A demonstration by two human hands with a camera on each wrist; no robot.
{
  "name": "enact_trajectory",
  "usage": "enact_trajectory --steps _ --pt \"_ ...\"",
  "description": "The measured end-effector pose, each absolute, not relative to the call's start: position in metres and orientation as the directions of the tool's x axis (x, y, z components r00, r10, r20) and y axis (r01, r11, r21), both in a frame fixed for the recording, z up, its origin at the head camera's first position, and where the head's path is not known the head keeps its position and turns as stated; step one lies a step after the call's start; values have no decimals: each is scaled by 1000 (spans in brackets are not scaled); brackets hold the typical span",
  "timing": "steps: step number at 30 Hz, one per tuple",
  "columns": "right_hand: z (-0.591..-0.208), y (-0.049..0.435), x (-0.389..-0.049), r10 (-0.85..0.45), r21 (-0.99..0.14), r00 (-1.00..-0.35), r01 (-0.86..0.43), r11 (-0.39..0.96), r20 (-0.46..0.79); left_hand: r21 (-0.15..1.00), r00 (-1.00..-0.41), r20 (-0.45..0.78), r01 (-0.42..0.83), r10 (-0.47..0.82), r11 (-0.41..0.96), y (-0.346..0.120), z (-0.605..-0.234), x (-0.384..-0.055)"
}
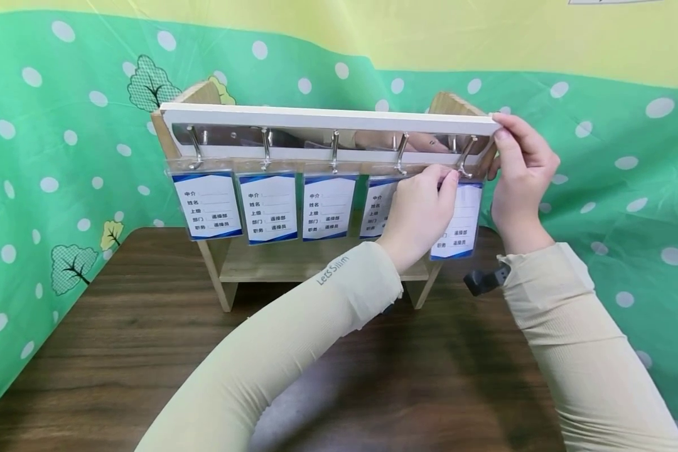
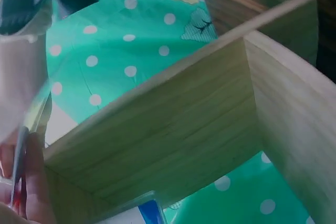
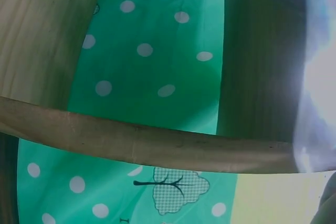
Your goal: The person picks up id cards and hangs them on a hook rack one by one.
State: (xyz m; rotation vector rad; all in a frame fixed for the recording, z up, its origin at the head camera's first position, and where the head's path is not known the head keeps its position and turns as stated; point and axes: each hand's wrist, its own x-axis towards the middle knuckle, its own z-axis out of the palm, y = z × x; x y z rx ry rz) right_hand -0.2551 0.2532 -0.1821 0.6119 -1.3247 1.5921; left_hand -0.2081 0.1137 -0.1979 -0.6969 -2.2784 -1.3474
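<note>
My left hand (image 1: 420, 210) reaches across to the right end of the hook rail (image 1: 316, 117) and pinches the top of the rightmost badge holder (image 1: 462, 229), close under the end hook (image 1: 468, 157). In the left wrist view the fingers (image 2: 38, 182) lie along the thin edge of a clear sleeve. My right hand (image 1: 522, 166) grips the rail's right end, thumb in front. Several more badge holders, such as the far-left one (image 1: 208, 207), hang from the other hooks, and the left hand partly covers the fourth badge holder (image 1: 375, 204).
The rail sits across a wooden stand (image 1: 265, 260) on a dark wood table (image 1: 118, 333). A green dotted cloth (image 1: 34, 125) hangs behind and at the sides. A small black device (image 1: 483, 280) sits by the right cuff.
</note>
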Motion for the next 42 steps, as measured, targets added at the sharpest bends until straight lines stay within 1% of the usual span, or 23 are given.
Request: enact_trajectory --steps 6,11,15,18,20,24,30,35,39,42 --pt "-184 254 -256 333 -447 -406 -893 50 851 681 -794 574 599 201 421 116 -201 -211" --pt "-185 253 -255 342 -456 -413 -889 51 844 667 -791 586 592 172 452 117 -203 -214" --pt "-184 252 -255 335 -451 -406 -890 68 850 709 -827 538 549 163 442 115 -206 -214" --pt "-184 252 -255 342 -453 -412 -890 48 845 765 -857 477 513 193 388 112 -212 -213" --pt "-184 252 -255 348 -457 -418 -889 33 839 784 -865 454 502 215 365 111 -217 -211" --pt "-184 252 -254 343 -456 -419 -889 32 841 793 -862 446 505 241 341 109 -226 -208" --pt "-183 252 -254 311 -435 -395 -898 67 864 804 -865 435 499 251 323 102 -244 -207" --pt "-183 252 -254 309 -423 -383 -903 73 871 783 -847 452 528 280 330 95 -262 -202" --pt "-182 252 -254 304 -413 -370 -906 89 878 782 -849 456 526 268 335 88 -276 -200" --pt "-183 253 -253 310 -418 -373 -904 91 875 790 -857 448 513 254 336 83 -283 -199"
